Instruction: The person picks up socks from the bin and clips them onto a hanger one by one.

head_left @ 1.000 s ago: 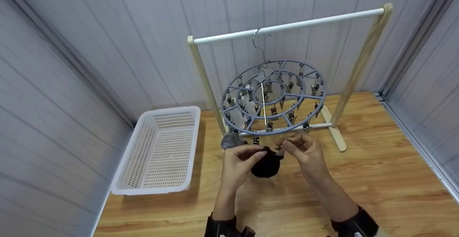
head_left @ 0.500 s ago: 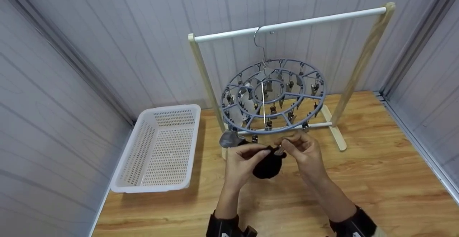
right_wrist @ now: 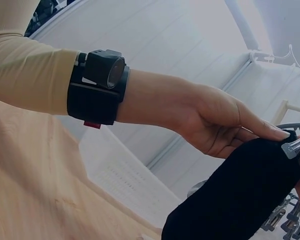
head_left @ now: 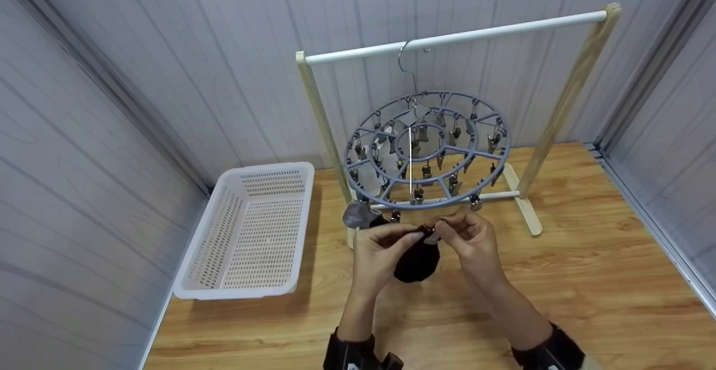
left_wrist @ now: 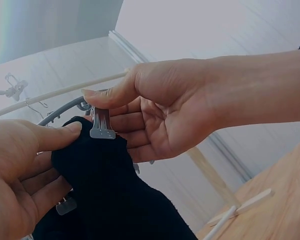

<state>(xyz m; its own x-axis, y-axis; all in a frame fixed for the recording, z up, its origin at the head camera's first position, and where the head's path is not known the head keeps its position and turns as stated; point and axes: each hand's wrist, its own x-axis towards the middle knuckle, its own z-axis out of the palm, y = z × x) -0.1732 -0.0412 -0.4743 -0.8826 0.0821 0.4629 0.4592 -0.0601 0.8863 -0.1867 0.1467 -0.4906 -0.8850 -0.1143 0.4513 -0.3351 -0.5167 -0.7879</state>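
Note:
A round blue clip hanger hangs by its hook from the white rail of a wooden rack. My left hand holds the top edge of a black sock just under the hanger's front rim. My right hand pinches a grey clip at the sock's edge. In the left wrist view the clip sits on the sock, with the left thumb beside it. The right wrist view shows the sock and the clip's tip. A grey sock hangs from a clip at the hanger's left.
A white perforated plastic basket lies on the wooden floor at the left, against the grey panel wall. The rack's foot reaches forward at the right. Grey walls close in on both sides.
Both hands have risen slightly with the black sock toward the hanger's rim. The right hand's fingers have shifted left onto the clip over the sock's edge.

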